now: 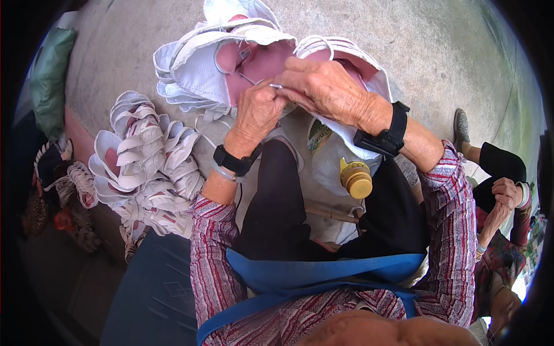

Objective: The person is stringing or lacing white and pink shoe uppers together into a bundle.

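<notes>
My left hand (pixel 259 109) and my right hand (pixel 326 86) meet over my knees, the fingers of both closed. Between their fingertips shows the pale end of a white shoelace (pixel 276 86). A loop of white lace also rises above my right hand. Under and beside that hand lies a white shoe upper (pixel 378 83) with pink lining, partly hidden by the hand. Just beyond my left hand, a stack of similar shoe uppers (pixel 199 66) lies with its pink insides showing.
More white shoe uppers are heaped in a pile (pixel 150 155) at left. A clear bottle with a yellow cap (pixel 356 180) is between my legs. A blue surface (pixel 153 288) is at lower left, a green bag (pixel 52 81) at far left. Another person's hands (pixel 503 196) are at right.
</notes>
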Action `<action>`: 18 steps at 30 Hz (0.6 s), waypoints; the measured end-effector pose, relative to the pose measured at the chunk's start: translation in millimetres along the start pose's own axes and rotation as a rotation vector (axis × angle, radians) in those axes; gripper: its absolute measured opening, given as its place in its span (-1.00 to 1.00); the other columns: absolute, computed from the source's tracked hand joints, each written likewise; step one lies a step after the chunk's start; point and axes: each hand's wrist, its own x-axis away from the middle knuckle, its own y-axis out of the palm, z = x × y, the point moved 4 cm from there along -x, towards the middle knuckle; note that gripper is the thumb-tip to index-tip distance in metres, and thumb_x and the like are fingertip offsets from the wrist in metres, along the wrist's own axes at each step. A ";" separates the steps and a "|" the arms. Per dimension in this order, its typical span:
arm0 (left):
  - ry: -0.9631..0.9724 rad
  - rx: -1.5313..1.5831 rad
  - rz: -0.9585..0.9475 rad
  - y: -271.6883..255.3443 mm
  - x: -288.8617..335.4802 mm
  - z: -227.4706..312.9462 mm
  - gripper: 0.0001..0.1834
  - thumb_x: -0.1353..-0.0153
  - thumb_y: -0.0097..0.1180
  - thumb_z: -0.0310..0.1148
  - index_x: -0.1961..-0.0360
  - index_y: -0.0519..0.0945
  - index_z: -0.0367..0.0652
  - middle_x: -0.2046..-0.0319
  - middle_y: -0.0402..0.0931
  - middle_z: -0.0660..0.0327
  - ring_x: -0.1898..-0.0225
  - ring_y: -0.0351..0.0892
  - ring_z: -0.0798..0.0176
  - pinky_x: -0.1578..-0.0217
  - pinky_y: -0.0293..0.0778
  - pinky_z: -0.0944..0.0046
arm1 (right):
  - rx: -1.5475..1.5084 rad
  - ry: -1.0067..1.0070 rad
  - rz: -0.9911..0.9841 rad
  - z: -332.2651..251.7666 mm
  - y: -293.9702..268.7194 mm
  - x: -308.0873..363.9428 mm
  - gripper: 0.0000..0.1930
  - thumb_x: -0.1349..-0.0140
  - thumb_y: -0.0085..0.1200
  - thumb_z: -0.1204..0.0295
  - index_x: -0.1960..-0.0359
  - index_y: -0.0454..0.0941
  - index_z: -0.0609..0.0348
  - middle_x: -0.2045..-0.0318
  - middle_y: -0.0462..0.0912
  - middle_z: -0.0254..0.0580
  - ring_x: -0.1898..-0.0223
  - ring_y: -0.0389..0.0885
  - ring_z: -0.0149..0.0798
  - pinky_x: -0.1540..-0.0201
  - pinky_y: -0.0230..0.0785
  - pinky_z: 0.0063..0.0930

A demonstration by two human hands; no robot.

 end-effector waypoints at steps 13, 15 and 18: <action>0.065 -0.050 0.041 -1.5 -5.1 7.2 -0.81 -0.07 0.10 -0.37 0.29 0.45 -0.15 0.48 0.50 0.03 0.43 0.49 -0.13 0.48 0.40 0.05 | -1.114 0.293 0.209 -47.7 -87.2 -2.0 -0.66 -0.31 -0.20 0.33 0.50 0.44 0.38 0.65 0.49 -0.19 0.70 0.48 -0.46 0.55 0.40 -0.69; 0.046 -0.034 0.065 -1.3 -7.2 5.4 -0.83 -0.07 0.10 -0.36 0.32 0.44 -0.16 0.50 0.49 0.03 0.44 0.48 -0.14 0.49 0.38 0.04 | -1.050 0.210 0.281 -52.7 -97.3 1.3 -0.63 -0.31 -0.22 0.30 0.51 0.42 0.39 0.67 0.47 -0.18 0.72 0.46 -0.46 0.52 0.42 -0.66; 0.037 -0.042 0.029 5.1 -8.0 -3.1 -0.84 -0.09 0.09 -0.35 0.39 0.40 -0.18 0.54 0.46 0.01 0.46 0.45 -0.16 0.51 0.34 0.03 | -0.962 0.223 0.327 -63.0 -113.5 8.7 -0.58 -0.31 -0.23 0.23 0.55 0.38 0.37 0.73 0.42 -0.17 0.77 0.42 -0.45 0.41 0.46 -0.56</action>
